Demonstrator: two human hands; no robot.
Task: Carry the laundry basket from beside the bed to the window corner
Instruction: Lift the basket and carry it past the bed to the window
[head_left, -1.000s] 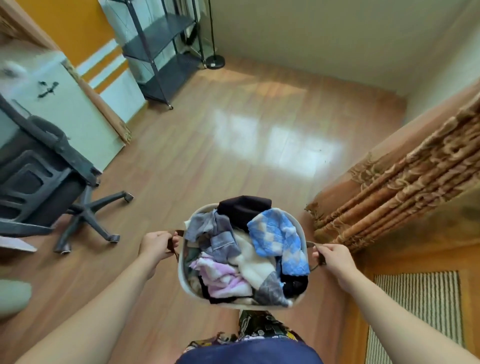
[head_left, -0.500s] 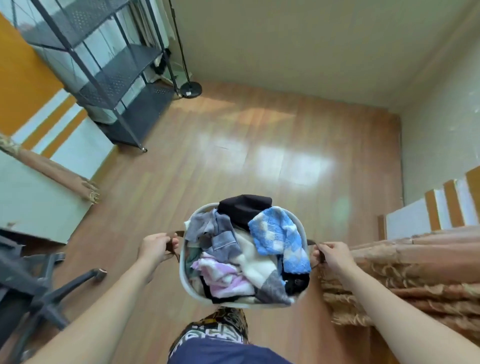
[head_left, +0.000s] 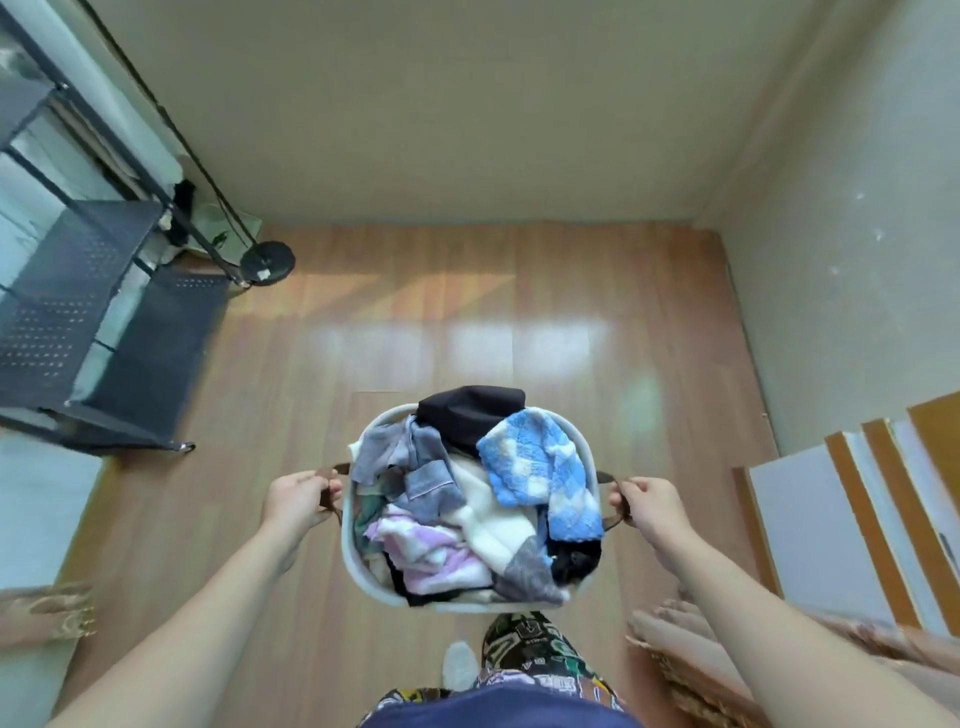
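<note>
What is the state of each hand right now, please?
Left hand: closed on the dark left handle of the white fabric laundry basket.
Right hand: closed on its dark right handle.

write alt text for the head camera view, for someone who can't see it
Seen from above, a person carries a pale laundry basket heaped with clothes, the left hand and right hand each gripping a side handle. Bare wood floor lies ahead, with a dark metal shelf at the left.

A glossy wood-plank floor (head_left: 467, 322) is seen under a smooth pale plastic laundry basket (head_left: 351, 551) heaped with soft cloth; beside it stands a matt perforated metal shelf (head_left: 98, 332).
</note>
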